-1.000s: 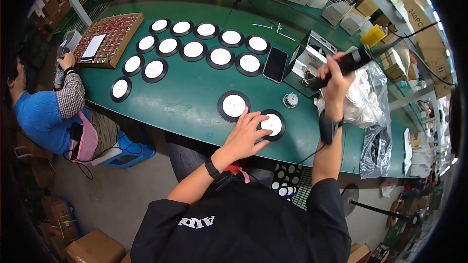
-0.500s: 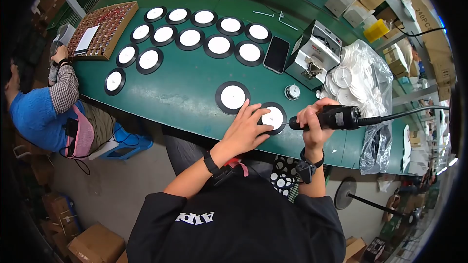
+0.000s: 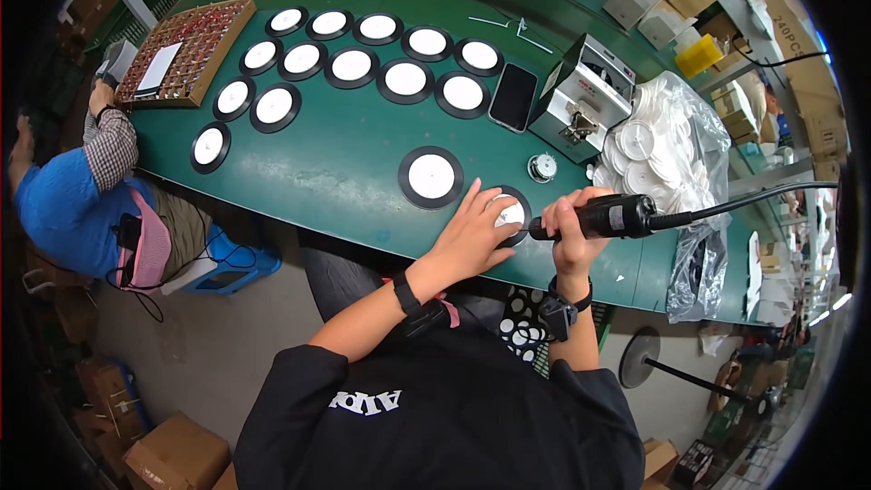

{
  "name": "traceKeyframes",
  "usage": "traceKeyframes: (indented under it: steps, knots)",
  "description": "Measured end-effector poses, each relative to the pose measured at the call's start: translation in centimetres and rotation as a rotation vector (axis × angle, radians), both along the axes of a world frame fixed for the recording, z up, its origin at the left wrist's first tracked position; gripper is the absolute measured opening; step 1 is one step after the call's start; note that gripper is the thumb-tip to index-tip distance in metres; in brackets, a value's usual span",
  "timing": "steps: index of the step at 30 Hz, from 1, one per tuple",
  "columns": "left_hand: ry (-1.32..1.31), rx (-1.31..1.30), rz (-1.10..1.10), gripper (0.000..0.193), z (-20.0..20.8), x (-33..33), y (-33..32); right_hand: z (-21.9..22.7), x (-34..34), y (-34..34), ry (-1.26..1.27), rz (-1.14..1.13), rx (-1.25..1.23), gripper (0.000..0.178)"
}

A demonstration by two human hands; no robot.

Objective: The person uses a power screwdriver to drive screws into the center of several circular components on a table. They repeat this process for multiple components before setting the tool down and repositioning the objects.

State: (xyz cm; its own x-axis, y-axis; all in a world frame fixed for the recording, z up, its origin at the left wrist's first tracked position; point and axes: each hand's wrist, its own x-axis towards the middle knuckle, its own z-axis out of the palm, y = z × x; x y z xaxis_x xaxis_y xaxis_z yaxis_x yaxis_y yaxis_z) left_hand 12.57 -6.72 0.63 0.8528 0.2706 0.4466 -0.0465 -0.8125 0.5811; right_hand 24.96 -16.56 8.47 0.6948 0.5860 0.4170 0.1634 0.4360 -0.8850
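Black-rimmed disc (image 3: 513, 214) with a white centre, lying flat near the front edge of a green table (image 3: 308, 183), right of the frame's middle. The person's left hand (image 3: 464, 238) rests over its left part, fingers loosely spread and pressing rather than gripping. From the right, the right hand (image 3: 575, 234) has its fingers wrapped around a black corded driver (image 3: 615, 216), its tip pointing at the disc's right edge; whether it touches cannot be told. The step seems to be working the disc with the driver; the next move likely calls for keeping the disc pinned and the tip steady. Just to the upper left lies a second disc (image 3: 430, 178); more discs (image 3: 405, 81) fill the upper middle. Beyond, at upper right, stand a metal machine (image 3: 560, 121) and a bag of white parts (image 3: 640, 142); a co-worker in blue (image 3: 65, 209) sits at far left.
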Motion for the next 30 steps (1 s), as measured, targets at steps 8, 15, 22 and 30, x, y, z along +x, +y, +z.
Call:
traceKeyframes:
  steps: [8,15,22,30]
  knots:
    - [0.006,0.035,-0.105,0.027,-0.3,-1.5,1.3,6.1,6.0,3.5,-0.032,-0.150,0.221,0.034]
    - [-0.008,0.078,-0.095,0.022,-0.3,-2.0,1.9,7.5,14.4,9.7,-0.119,-0.289,0.174,0.018]
    - [-0.008,0.008,-0.108,0.022,0.4,-2.3,2.2,6.5,11.0,6.1,0.049,-0.119,0.108,0.017]
    - [0.034,-0.011,-0.122,0.025,0.5,-2.0,2.0,2.3,2.4,-0.8,-0.046,-0.079,0.089,0.026]
